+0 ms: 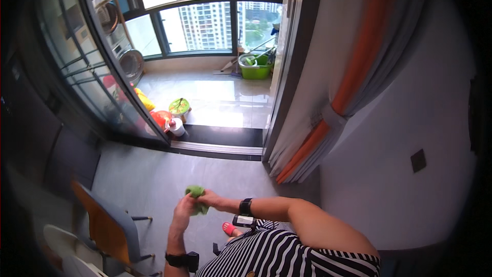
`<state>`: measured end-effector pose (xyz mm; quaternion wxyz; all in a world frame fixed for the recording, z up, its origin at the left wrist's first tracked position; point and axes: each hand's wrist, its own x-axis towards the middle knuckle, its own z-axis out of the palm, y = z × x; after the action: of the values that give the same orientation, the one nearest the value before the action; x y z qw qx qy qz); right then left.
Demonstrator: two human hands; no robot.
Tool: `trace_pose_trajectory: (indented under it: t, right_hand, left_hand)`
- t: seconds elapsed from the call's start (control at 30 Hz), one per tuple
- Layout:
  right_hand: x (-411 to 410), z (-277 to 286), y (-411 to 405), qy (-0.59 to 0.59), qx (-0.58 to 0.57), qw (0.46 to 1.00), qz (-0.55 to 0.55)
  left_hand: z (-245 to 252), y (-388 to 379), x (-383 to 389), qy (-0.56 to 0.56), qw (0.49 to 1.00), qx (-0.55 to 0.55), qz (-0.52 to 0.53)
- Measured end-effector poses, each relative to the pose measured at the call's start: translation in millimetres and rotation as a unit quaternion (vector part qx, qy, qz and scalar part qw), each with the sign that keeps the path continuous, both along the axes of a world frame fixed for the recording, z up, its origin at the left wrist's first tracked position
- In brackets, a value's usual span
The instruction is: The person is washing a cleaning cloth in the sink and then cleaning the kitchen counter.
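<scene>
Both of my hands meet in front of my body, over the grey tiled floor (pixel 146 177). Between them is a crumpled green cloth (pixel 195 191). My left hand (pixel 185 207) grips it from the near left side, and my right hand (pixel 210 199) pinches it from the right. Part of the cloth bunches above the fingers and part hangs below them. The fingers hide its middle. A dark strap sits on each wrist or forearm.
A chair (pixel 111 223) with an orange-brown shell stands at my left. Ahead, a sliding glass door (pixel 96 61) opens onto a balcony. A white tub (pixel 177 127) and a small stool (pixel 180 106) stand near its sill. A green mop bucket (pixel 255 70) is farther back. A curtain (pixel 338 107) hangs right.
</scene>
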<state>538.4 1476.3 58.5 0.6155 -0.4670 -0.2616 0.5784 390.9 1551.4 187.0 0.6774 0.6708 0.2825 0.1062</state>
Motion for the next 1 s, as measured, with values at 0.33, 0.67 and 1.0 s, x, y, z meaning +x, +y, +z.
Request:
trace_pose_trajectory:
  t: [0.33, 0.67, 1.0]
  right_hand:
    - [182.0, -20.0, 115.3, -0.671, -0.093, 0.7, 0.225]
    - [415.5, -18.5, 181.1, -0.684, -0.117, 0.702, 0.158]
    - [612.4, -21.3, 252.4, -0.704, -0.152, 0.681, 0.131]
  left_hand:
    - [206.2, -55.5, 288.0, -0.355, 0.646, -0.029, -0.675]
    - [143.9, 73.8, 492.2, -0.269, 0.657, 0.176, -0.682]
    - [160.0, 126.4, 680.1, -0.315, 0.525, 0.114, -0.782]
